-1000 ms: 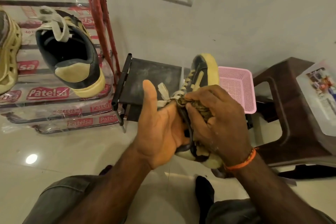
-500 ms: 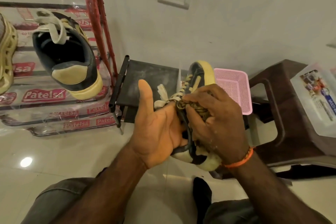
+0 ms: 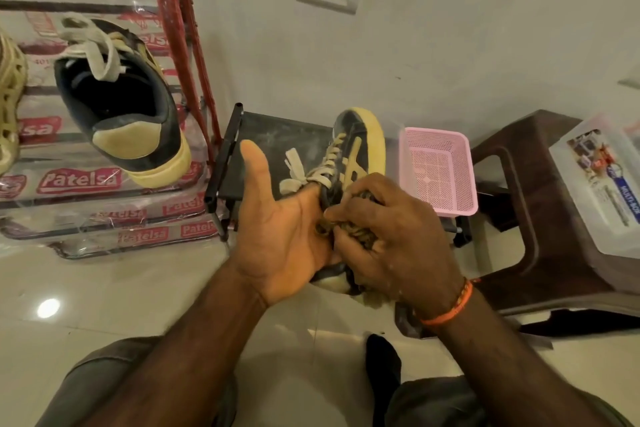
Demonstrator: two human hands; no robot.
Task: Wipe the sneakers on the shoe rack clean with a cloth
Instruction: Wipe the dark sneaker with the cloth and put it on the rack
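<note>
A black sneaker with a yellow sole and cream laces (image 3: 360, 152) is held up in front of me, toe pointing away. My left hand (image 3: 280, 229) holds it from the left side, thumb raised, fingers hidden behind the shoe. My right hand (image 3: 391, 236) grips a crumpled dark patterned cloth (image 3: 353, 229) and presses it against the sneaker's side near the collar. The matching sneaker (image 3: 121, 104) lies heel toward me on the plastic-wrapped shoe rack (image 3: 86, 184) at the left.
A yellow lattice shoe (image 3: 10, 104) sits at the rack's left edge. A small black stand (image 3: 273, 135) and a pink mesh basket (image 3: 436, 170) are by the wall. At the right, a brown plastic stool (image 3: 540, 218) carries a clear box (image 3: 602, 184). My knees are below.
The view has shifted slightly. My right hand with the cloth has slid a little down the sneaker's side; the left hand keeps its hold.
</note>
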